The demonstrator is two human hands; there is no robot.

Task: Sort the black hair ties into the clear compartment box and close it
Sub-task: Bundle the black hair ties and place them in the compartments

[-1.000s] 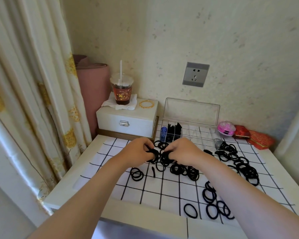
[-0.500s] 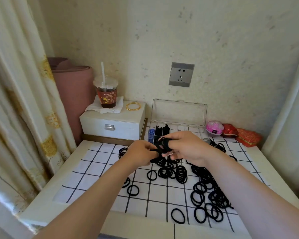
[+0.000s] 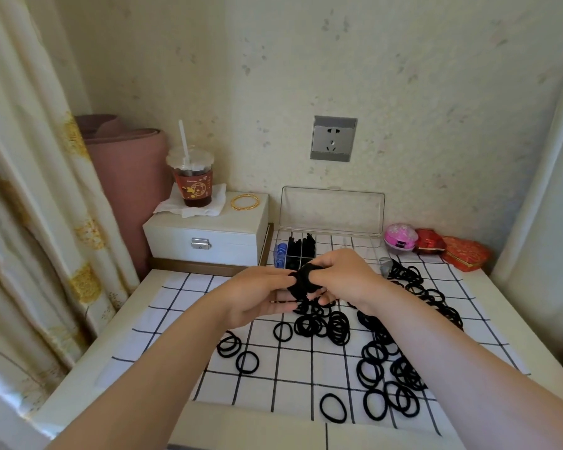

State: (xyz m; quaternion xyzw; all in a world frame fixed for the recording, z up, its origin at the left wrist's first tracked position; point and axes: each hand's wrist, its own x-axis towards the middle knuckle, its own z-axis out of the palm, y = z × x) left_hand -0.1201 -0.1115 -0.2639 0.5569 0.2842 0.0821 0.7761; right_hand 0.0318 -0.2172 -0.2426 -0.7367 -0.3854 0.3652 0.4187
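Both hands meet above the checked cloth (image 3: pixel 182 306), just in front of the clear compartment box (image 3: pixel 351 243). My left hand (image 3: pixel 257 295) and my right hand (image 3: pixel 345 277) together hold a bunch of black hair ties (image 3: pixel 301 282), with the ties looped over the right hand's fingers. The box stands open, its lid (image 3: pixel 333 209) upright against the wall. Two of its left compartments hold black ties (image 3: pixel 301 250); the leftmost holds something blue (image 3: pixel 281 251). Several loose black hair ties (image 3: pixel 338 326) lie scattered over the cloth below and to the right of my hands.
A white jewellery box (image 3: pixel 208 237) at the back left carries a lidded drink cup (image 3: pixel 192 177) on a tissue and a gold bangle (image 3: pixel 245 202). A pink case (image 3: pixel 401 237) and red pouches (image 3: pixel 462 253) sit at the back right. Curtains hang on both sides.
Both hands have risen off the cloth with a gathered bunch of ties and come closer to the box. The camera has shifted, so the table sits more centred.
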